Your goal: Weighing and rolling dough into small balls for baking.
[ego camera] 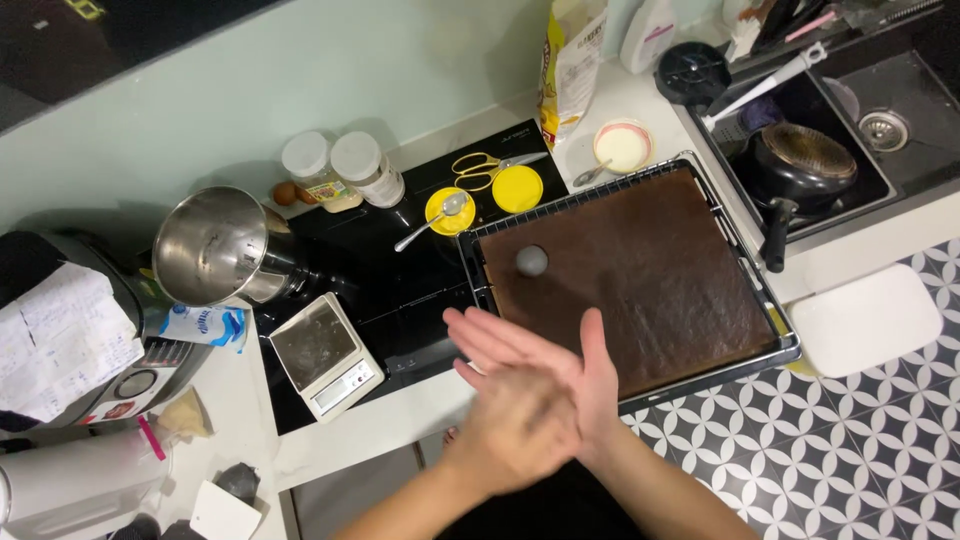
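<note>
Both hands are pressed palm to palm above the bench edge, left hand (510, 425) under right hand (555, 375), fingers flat and together as if rolling something unseen between them. One small grey dough ball (531, 260) sits alone on the brown-lined baking tray (480, 270), near its far-left corner.

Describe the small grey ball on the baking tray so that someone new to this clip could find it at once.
Start at the large dark rectangular baking tray lined with brown paper, right of the black hob. The small grey dough ball sits alone near the tray's upper-left corner, beyond the pressed-together hands. It is the only round lump on the paper.
</note>
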